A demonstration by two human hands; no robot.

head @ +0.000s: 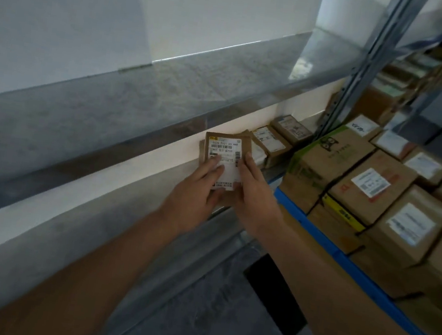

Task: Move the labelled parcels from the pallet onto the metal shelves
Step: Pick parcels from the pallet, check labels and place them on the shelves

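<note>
A: At the left, only the grey metal shelves (pixel 143 105) and the pale wall behind them are seen. Where is the parcel (pixel 223 150) placed?

B: It is held at the front edge of the lower shelf, label up, just beside a row of small boxes (pixel 271 143) already set there. It is gripped from both sides: the left hand (pixel 197 189) is laid over the label with its fingers stretched across the top and the thumb tucked under the near edge, and the right hand (pixel 253 191) is wrapped along the right edge.

A: How is it expected to handle?

B: It is judged light and fairly stiff, being a small flat cardboard carton. The paper label may be slick, so a hold on the bare cardboard edges is judged safer than one on the label.

A: And further right?

B: A blue pallet (pixel 318 232) stacked with labelled cartons (pixel 381 190) is seen, well apart from the held parcel.

A: What cannot be made out?

B: The underside of the parcel and whether it is already resting on the shelf are hidden by the hands. The label print is too blurred to be read, and the farther shelves at the upper right are smeared.
</note>
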